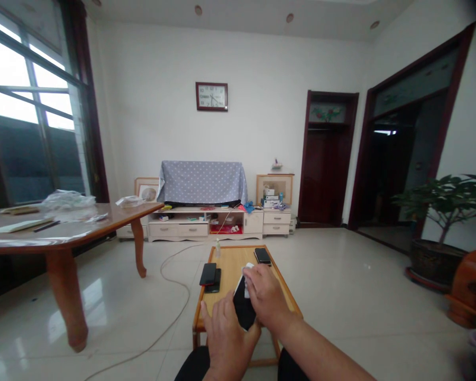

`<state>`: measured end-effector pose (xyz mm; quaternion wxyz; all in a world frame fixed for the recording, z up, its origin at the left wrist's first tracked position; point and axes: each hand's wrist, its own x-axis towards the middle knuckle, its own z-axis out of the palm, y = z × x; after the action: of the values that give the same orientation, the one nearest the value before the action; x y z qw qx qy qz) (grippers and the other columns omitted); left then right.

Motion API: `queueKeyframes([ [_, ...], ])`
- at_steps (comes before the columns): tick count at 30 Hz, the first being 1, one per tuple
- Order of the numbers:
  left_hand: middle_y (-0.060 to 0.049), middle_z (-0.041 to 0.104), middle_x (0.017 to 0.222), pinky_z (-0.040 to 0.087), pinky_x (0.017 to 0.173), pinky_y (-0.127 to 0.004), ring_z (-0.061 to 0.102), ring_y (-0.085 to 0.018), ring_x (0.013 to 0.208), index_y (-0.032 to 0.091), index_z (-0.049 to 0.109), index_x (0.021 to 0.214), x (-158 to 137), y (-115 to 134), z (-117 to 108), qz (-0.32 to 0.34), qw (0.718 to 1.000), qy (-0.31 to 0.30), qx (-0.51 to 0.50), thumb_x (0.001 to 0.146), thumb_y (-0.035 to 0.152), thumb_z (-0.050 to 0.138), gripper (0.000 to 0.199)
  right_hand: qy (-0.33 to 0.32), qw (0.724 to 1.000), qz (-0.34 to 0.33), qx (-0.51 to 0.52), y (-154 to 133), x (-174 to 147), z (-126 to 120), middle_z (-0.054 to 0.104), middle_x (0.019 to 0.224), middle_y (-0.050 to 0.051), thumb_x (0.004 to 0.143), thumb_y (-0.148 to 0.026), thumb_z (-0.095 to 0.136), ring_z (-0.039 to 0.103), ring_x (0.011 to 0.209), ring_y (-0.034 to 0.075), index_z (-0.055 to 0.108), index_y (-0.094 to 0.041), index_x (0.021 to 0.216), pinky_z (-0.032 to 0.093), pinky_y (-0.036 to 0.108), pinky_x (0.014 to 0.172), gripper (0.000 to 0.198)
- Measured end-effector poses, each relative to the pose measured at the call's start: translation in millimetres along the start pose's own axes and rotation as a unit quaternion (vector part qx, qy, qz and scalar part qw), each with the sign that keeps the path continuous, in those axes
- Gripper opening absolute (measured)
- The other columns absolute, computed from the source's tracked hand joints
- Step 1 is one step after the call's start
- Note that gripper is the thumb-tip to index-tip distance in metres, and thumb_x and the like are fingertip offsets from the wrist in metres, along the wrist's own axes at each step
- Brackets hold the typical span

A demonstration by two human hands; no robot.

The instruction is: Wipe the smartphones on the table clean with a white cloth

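Phone [244, 313], numbered clock [211, 97] (lettering blurry)

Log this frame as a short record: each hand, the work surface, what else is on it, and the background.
Left hand: holding a black-faced phone
Right hand: white cloth or tissue against the phone's face
Surface: small wooden table
Also there: two overlapping dark devices, black device, small bottle
Background: wall clock, white cabinet

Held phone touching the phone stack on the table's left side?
Apart: the head view shows bare tabletop between the held phone and the phone stack.
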<state>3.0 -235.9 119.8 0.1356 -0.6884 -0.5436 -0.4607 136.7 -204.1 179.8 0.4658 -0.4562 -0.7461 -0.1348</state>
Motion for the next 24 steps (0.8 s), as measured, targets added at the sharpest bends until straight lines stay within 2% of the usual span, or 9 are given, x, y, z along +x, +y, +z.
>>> queueKeyframes([
  [3, -0.014, 0.069, 0.110, 0.017, 0.118, -0.062, 0.064, -0.031, 0.105, 0.014, 0.053, 0.125, -0.1, -1.5, -0.5, 0.011, 1.000, 0.006, 0.003, 0.073, 0.037, 0.068, 0.059, -0.022, 0.999, -0.023, 0.010, -0.8, 0.1, 1.2, 0.062, 0.091, 0.006, 0.097, -0.018, 0.048, 0.058, 0.089, 0.021, 0.068, -0.023, 0.111, 0.049, 0.033, 0.081, 0.025],
  [8, -0.013, 0.069, 0.107, 0.020, 0.117, -0.062, 0.064, -0.031, 0.104, 0.013, 0.052, 0.125, -0.3, -2.8, 0.0, 0.012, 1.000, 0.008, 0.007, 0.073, 0.038, 0.067, 0.060, 0.051, 0.998, 0.031, 0.008, 3.5, 4.8, 1.7, 0.061, 0.096, 0.008, 0.098, -0.018, 0.045, 0.058, 0.089, 0.022, 0.067, -0.020, 0.114, 0.050, 0.035, 0.080, 0.027],
  [13, -0.016, 0.068, 0.111, 0.020, 0.117, -0.063, 0.064, -0.032, 0.106, 0.012, 0.051, 0.126, -0.3, -7.6, 3.4, 0.013, 1.000, 0.011, 0.005, 0.073, 0.039, 0.067, 0.061, -0.015, 0.999, -0.015, 0.028, -1.5, -1.3, 4.2, 0.061, 0.093, 0.006, 0.099, -0.019, 0.047, 0.057, 0.091, 0.022, 0.067, -0.022, 0.112, 0.049, 0.035, 0.083, 0.025],
  [18, -0.014, 0.069, 0.109, 0.018, 0.117, -0.063, 0.064, -0.031, 0.107, 0.013, 0.051, 0.126, 1.9, -8.3, 4.1, 0.010, 1.000, 0.007, 0.005, 0.073, 0.037, 0.067, 0.061, 0.058, 0.997, 0.051, 0.025, 1.3, -4.0, 3.8, 0.059, 0.095, 0.007, 0.098, -0.018, 0.047, 0.057, 0.089, 0.021, 0.067, -0.021, 0.111, 0.049, 0.035, 0.081, 0.024],
  [22, -0.014, 0.069, 0.113, 0.018, 0.117, -0.063, 0.064, -0.031, 0.106, 0.014, 0.052, 0.126, 2.4, -8.8, 4.9, 0.010, 1.000, 0.014, 0.008, 0.076, 0.032, 0.064, 0.054, -0.015, 0.999, -0.017, 0.045, -4.3, -13.2, 2.6, 0.060, 0.090, 0.005, 0.097, -0.018, 0.050, 0.056, 0.086, 0.021, 0.069, -0.023, 0.108, 0.048, 0.034, 0.078, 0.022],
  [24, -0.014, 0.069, 0.113, 0.019, 0.116, -0.064, 0.064, -0.031, 0.106, 0.014, 0.052, 0.125, 2.1, -8.8, 4.8, 0.013, 1.000, 0.016, 0.009, 0.076, 0.034, 0.064, 0.054, -0.013, 0.999, -0.016, 0.045, -3.2, -14.3, 1.0, 0.060, 0.090, 0.005, 0.097, -0.018, 0.050, 0.056, 0.086, 0.021, 0.069, -0.023, 0.107, 0.048, 0.034, 0.078, 0.022],
])
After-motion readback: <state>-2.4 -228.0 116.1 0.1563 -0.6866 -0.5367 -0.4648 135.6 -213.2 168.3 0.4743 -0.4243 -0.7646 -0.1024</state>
